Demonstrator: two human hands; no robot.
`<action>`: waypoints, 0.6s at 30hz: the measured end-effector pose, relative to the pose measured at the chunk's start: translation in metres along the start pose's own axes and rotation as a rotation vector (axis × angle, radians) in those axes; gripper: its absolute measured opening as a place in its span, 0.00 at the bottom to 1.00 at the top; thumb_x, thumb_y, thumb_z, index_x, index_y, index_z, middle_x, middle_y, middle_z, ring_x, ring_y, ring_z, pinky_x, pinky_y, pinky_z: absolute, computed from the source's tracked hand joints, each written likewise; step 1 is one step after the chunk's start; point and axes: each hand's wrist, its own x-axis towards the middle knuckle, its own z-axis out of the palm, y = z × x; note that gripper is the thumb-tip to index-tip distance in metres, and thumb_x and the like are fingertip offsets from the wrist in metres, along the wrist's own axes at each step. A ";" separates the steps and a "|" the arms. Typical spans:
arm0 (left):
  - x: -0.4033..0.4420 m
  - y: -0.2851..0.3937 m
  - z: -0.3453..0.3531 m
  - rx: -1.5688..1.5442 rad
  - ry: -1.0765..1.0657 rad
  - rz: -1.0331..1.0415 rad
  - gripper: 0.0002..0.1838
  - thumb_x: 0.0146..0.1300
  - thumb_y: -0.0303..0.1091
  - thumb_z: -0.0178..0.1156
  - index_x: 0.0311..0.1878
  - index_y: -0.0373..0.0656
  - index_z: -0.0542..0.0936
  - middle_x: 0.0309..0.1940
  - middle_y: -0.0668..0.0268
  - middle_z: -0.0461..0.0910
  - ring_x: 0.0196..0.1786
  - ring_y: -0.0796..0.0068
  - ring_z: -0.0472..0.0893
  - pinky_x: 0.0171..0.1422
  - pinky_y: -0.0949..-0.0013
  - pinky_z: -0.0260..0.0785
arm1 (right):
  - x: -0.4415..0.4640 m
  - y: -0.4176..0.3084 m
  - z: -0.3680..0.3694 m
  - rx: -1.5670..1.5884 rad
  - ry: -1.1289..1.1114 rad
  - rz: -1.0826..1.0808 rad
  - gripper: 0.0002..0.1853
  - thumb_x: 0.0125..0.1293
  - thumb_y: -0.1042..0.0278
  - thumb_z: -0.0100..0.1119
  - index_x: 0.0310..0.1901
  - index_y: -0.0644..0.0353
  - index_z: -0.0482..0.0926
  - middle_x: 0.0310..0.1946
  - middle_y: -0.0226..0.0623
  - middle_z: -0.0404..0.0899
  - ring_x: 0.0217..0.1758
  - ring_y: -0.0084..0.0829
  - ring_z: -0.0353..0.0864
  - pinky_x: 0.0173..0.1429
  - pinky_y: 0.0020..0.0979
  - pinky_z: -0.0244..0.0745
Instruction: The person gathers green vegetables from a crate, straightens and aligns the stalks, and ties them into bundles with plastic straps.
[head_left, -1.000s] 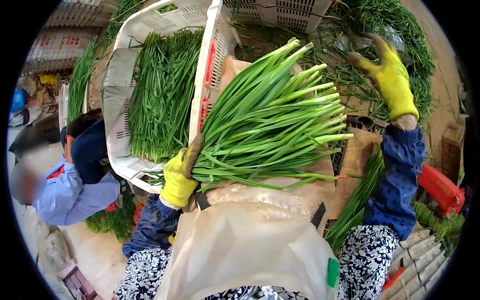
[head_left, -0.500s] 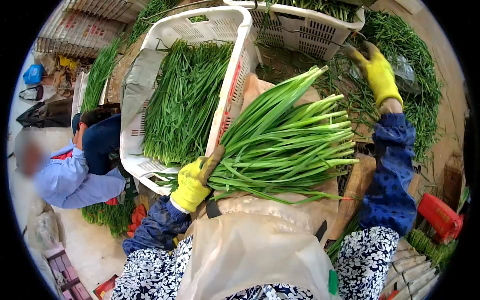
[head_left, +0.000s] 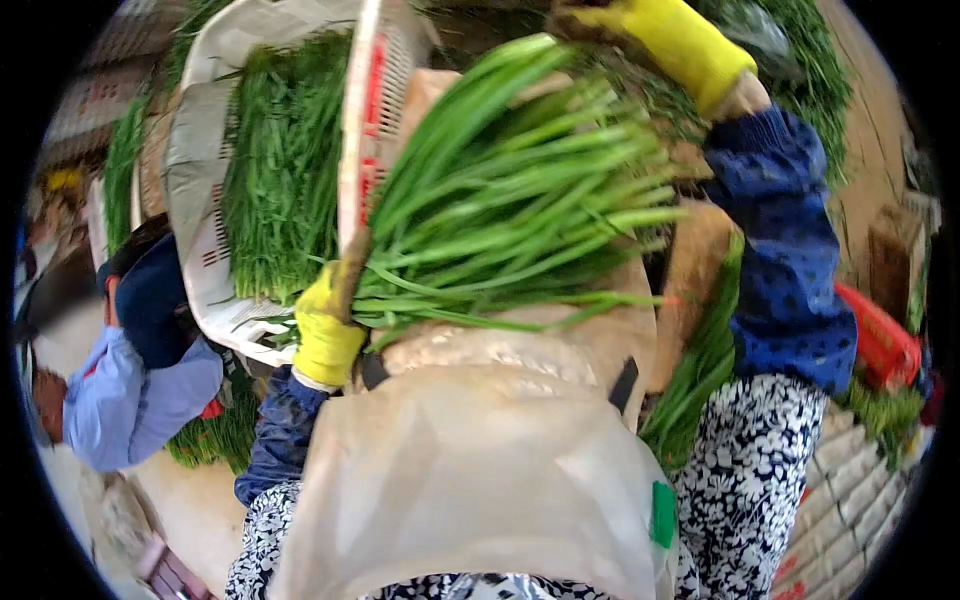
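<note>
A spread bunch of garlic chives (head_left: 520,210) lies over my lap, pale stem ends fanned to the upper right. My left hand (head_left: 330,325), in a soiled yellow glove, is closed around the leafy end of the bunch at its lower left. At the top of the view my right hand (head_left: 650,40), also gloved, is beside the uppermost stem ends. Its fingers are dark with dirt and blurred, so whether they hold anything cannot be made out. A cream apron (head_left: 480,450) covers my front.
Left of the bunch stands a white plastic crate (head_left: 358,130) with more chives (head_left: 285,170) inside. Loose chives (head_left: 815,90) are heaped at the upper right. A red container (head_left: 880,335) sits by my right sleeve. Another person (head_left: 140,390) in blue sits at the left.
My view has shifted, moving the crate and bunch leftward and upward. My right hand has moved left from the loose heap to the stem ends. My left hand keeps its grip.
</note>
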 end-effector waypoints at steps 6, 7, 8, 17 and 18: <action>0.002 0.004 0.008 -0.161 0.120 -0.004 0.47 0.49 0.41 0.72 0.74 0.50 0.64 0.48 0.53 0.82 0.45 0.51 0.83 0.46 0.59 0.76 | -0.048 0.017 0.010 0.195 0.717 1.147 0.10 0.66 0.71 0.59 0.44 0.69 0.82 0.36 0.43 0.86 0.39 0.32 0.83 0.43 0.31 0.77; 0.002 0.004 0.008 -0.161 0.153 0.043 0.46 0.49 0.41 0.72 0.74 0.48 0.64 0.53 0.52 0.80 0.49 0.51 0.82 0.49 0.59 0.76 | -0.104 0.037 0.009 0.250 0.713 1.180 0.18 0.66 0.60 0.61 0.47 0.68 0.81 0.39 0.40 0.85 0.44 0.29 0.83 0.48 0.29 0.76; 0.001 0.004 0.008 -0.173 0.136 0.009 0.46 0.49 0.42 0.72 0.74 0.47 0.64 0.56 0.53 0.79 0.51 0.51 0.82 0.52 0.59 0.76 | -0.140 0.051 0.015 0.308 0.704 1.216 0.26 0.66 0.49 0.62 0.51 0.67 0.81 0.43 0.37 0.85 0.49 0.26 0.83 0.52 0.26 0.75; 0.008 0.025 -0.006 -0.312 0.159 -0.048 0.44 0.52 0.30 0.68 0.75 0.48 0.63 0.63 0.54 0.76 0.60 0.56 0.80 0.59 0.64 0.74 | -0.077 -0.144 0.089 0.501 0.608 0.971 0.19 0.64 0.61 0.67 0.50 0.66 0.80 0.43 0.35 0.84 0.40 0.22 0.78 0.40 0.24 0.71; 0.008 0.025 -0.008 -0.297 0.176 -0.051 0.44 0.52 0.30 0.68 0.75 0.48 0.63 0.63 0.54 0.76 0.60 0.56 0.80 0.59 0.64 0.74 | -0.069 -0.145 0.090 1.089 0.728 1.098 0.17 0.66 0.61 0.65 0.48 0.67 0.81 0.39 0.34 0.84 0.36 0.19 0.77 0.35 0.22 0.69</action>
